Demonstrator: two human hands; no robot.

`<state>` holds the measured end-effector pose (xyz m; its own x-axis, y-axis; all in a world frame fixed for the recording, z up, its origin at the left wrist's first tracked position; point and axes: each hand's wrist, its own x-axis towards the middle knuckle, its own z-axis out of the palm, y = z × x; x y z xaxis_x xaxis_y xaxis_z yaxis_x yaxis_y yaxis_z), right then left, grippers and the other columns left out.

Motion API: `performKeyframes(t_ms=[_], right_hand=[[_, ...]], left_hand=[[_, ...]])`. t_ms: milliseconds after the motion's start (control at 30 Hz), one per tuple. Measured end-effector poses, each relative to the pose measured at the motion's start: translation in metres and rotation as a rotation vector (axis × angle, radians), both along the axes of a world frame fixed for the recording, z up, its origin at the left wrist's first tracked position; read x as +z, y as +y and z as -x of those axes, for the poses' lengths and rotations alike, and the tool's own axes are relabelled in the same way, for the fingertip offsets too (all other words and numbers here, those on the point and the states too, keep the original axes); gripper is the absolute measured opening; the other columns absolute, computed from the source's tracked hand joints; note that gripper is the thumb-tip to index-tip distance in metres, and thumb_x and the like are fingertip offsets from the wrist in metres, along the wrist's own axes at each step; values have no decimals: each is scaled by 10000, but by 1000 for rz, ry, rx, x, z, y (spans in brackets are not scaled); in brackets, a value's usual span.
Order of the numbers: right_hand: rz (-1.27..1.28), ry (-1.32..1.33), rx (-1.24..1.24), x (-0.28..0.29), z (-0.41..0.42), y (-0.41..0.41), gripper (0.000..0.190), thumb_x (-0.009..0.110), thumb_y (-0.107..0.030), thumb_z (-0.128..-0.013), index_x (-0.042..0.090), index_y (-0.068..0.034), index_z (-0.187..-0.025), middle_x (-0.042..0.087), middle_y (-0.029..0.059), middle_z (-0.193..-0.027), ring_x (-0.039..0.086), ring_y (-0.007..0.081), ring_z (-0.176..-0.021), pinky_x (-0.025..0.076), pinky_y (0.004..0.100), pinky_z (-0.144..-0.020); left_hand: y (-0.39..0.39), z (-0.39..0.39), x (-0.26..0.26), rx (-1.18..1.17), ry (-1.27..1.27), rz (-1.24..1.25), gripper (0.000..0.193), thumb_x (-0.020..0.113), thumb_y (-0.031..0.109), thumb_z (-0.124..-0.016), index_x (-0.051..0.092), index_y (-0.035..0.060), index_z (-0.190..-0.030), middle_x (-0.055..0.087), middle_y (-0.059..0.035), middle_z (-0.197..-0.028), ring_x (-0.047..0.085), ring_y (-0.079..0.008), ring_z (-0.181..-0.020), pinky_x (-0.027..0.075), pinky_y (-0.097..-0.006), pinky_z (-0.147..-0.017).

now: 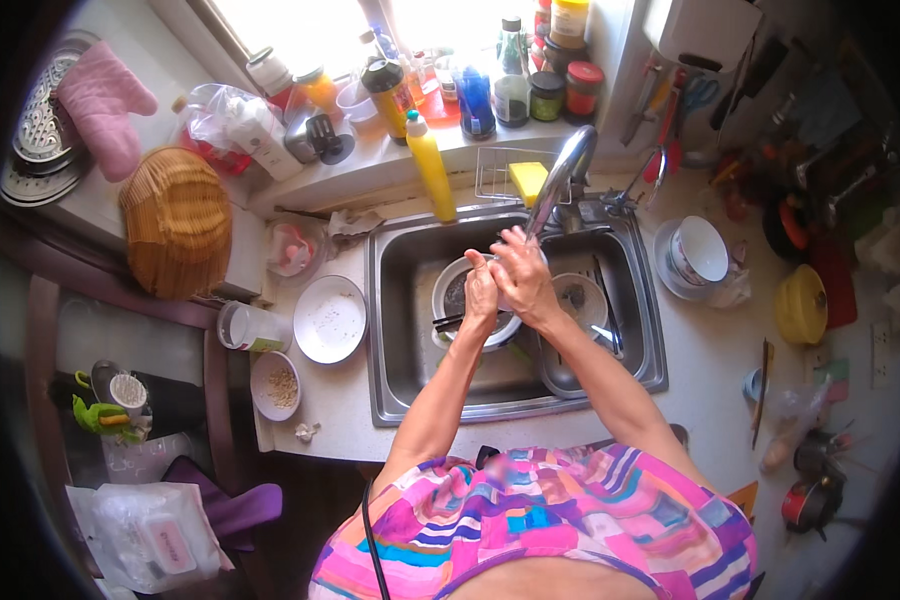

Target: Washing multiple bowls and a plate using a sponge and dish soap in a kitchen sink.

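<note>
Both hands are together over a double-bowl stainless steel sink (405, 360), just below the tip of a curved chrome faucet (566, 169). My left hand (481, 289) has its thumb raised and meets my right hand (523, 277), whose spread fingers are slightly blurred. Whether something small or clear lies between the palms cannot be told. Beneath them, a white bowl (444, 289) with dark chopsticks (450, 321) sits in the left basin. A round pale dish (581, 300) and more utensils lie in the right basin.
Left of the sink stand a white plate (330, 319) with crumbs and a bowl of grains or nuts (279, 386). Behind it are a yellow squeeze bottle (431, 165), a yellow sponge (529, 181) in a wire rack, and jars on the sill. Stacked bowls (697, 251) stand to the right.
</note>
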<state>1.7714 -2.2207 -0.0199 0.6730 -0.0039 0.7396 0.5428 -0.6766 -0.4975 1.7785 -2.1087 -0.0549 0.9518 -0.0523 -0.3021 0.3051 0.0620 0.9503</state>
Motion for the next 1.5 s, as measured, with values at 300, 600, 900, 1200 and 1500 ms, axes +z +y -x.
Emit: performKeyframes(t_ms=[300,600,900,1200,1500], right_hand=[[-442,511,-40,-12,-11,-13,165,580,-175,-849,635,-25,-889,623,152,-845,612,296,-767,477,376,-696],[-997,628,253,-20,-16,-37,173,566,-185,-885,640,-43,-819,615,35,-732,592,149,-682,468,288,-629],[-1371,842,323,-33,-27,-60,168,602,-191,-868,642,-36,-818,620,29,-746,560,103,-644,459,263,-598],[355,41,76,-6,-28,-24,154,616,-222,-781,630,-71,-806,580,103,-699,612,287,-609,482,397,-567],[-387,444,29,-6,-22,-22,180,569,-198,-825,634,-31,-813,601,133,-777,577,302,-672,458,391,-616]], left_hand=[[13,-9,-5,-105,-84,15,902,142,814,-777,578,34,-657,503,27,-593,438,-60,-582,331,-226,-534],[31,-3,11,-151,-49,303,241,781,253,-741,622,73,-740,613,16,-719,525,-61,-653,419,-228,-592],[35,-3,11,-271,36,644,508,824,282,-671,622,16,-1053,648,-43,-972,601,-158,-912,457,-297,-847],[8,-15,57,-539,-97,-60,284,748,41,-611,637,-11,-868,626,-21,-830,568,-94,-765,454,-254,-722],[16,-13,31,-480,-71,64,433,813,74,-613,612,-11,-986,642,-64,-894,606,-138,-818,486,-273,-759]])
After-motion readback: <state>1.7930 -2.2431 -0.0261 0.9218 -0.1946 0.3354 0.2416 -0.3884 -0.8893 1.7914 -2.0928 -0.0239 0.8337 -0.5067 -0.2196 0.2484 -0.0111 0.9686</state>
